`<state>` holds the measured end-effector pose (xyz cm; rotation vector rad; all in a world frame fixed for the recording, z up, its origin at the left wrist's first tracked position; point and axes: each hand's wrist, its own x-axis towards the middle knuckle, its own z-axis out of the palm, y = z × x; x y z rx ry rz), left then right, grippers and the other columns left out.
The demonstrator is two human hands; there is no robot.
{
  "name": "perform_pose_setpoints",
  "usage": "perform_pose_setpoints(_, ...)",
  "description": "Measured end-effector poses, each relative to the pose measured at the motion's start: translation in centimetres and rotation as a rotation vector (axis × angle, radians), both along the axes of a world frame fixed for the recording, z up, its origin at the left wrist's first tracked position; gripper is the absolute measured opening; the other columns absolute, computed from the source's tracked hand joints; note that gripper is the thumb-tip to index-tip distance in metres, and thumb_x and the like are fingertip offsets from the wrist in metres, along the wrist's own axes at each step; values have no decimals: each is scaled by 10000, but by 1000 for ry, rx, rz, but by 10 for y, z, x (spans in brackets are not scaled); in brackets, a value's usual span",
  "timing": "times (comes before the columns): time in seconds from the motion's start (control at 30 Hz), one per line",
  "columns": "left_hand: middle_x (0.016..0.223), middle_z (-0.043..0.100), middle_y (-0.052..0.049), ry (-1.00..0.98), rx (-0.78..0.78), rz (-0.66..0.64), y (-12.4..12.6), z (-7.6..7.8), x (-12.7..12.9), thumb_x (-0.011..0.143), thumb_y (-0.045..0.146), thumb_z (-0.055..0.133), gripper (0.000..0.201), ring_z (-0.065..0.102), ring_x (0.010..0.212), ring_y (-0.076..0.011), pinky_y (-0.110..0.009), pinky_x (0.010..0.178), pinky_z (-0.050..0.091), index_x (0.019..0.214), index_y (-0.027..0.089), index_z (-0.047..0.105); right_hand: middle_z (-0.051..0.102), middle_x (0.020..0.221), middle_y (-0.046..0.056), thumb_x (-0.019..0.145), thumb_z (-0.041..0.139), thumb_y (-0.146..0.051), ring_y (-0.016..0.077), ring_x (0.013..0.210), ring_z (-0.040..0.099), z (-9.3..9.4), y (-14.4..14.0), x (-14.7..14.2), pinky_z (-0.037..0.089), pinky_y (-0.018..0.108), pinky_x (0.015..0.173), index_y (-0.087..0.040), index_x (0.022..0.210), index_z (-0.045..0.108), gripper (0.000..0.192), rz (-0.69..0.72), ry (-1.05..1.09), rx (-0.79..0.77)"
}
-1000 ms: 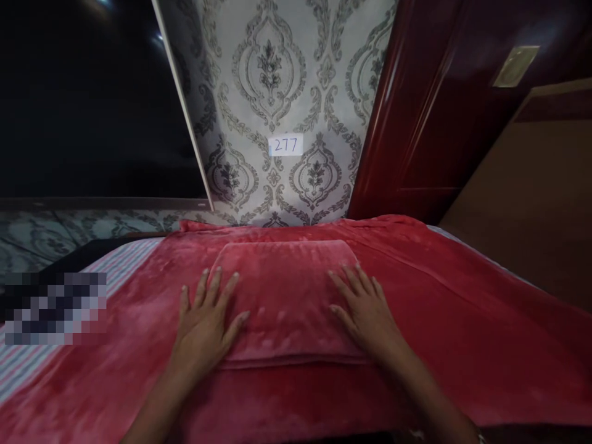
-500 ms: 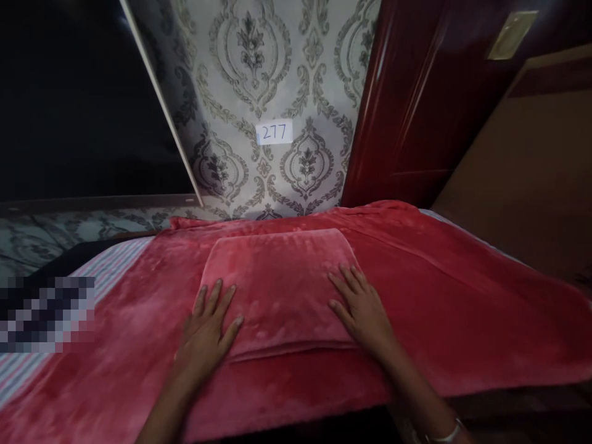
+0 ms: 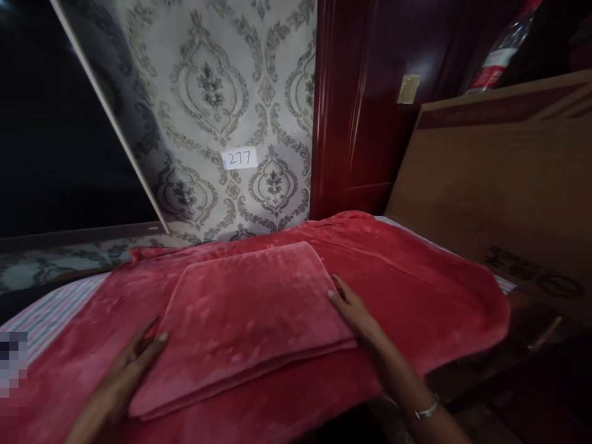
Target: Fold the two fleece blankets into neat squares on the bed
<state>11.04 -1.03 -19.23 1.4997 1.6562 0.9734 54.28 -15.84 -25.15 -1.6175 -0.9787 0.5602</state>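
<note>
A folded pinkish-red plush cloth (image 3: 245,308) lies flat, its layered front edge facing me. Under it spreads a larger red plush blanket (image 3: 416,302). At the left edge of the folded cloth is my left hand (image 3: 132,364), fingers stretched and thumb apart, holding nothing. My right hand (image 3: 355,313) rests against the right edge, its thumb and forefinger on the border and its other fingers partly hidden. A silvery bracelet (image 3: 426,408) circles my right wrist.
A striped sheet (image 3: 69,302) shows beneath the blanket at left. Behind stand a dark screen (image 3: 60,135), patterned wallpaper with a "277" label (image 3: 239,158), and a dark red door (image 3: 356,123). At right are a cardboard box (image 3: 481,185) and a plastic bottle (image 3: 497,61).
My hands have gone from lying flat on top of the folded cloth to its left and right edges. The view has turned right, showing more of the box and the bottle.
</note>
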Motion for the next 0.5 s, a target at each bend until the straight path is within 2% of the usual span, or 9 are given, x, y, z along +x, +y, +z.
perform_pose_setpoints(0.1,1158,722,-137,-132,-164,-47,2,10,7,738,564,688,711,677,1105,-337,-483,1005,535,1339,195,598,523,1472,131,759,624,-650,291,1329,520,9,7,4,396,465,1128,-195,1427,500,817,73,109,7)
perform_pose_setpoints(0.2,1178,715,-136,-175,-185,-94,3,13,12,766,634,636,752,674,1114,-339,-507,998,536,1386,216,556,594,1402,111,754,663,-622,281,1219,610,15,12,6,470,467,1054,-235,1399,514,767,147,284,14)
perform_pose_setpoints(0.33,1300,657,-156,-64,-99,-159,11,11,15,703,688,664,874,611,1227,-342,-462,1047,506,1417,205,526,637,1341,110,687,728,-572,295,1146,655,24,19,5,499,475,1015,-226,1391,507,814,259,482,66)
perform_pose_setpoints(0.4,1348,629,-156,-23,-43,-212,14,15,15,674,709,667,933,585,1263,-334,-426,1059,497,1437,199,502,630,1350,111,633,760,-543,315,1173,636,30,21,3,488,485,1028,-218,1381,517,851,266,462,88)
perform_pose_setpoints(0.5,1392,602,-140,81,114,-230,9,27,11,656,759,624,980,554,1296,-345,-438,1068,485,1450,201,487,540,1454,122,620,763,-532,321,1249,582,39,15,-3,483,475,1038,-214,1450,447,943,191,352,102)
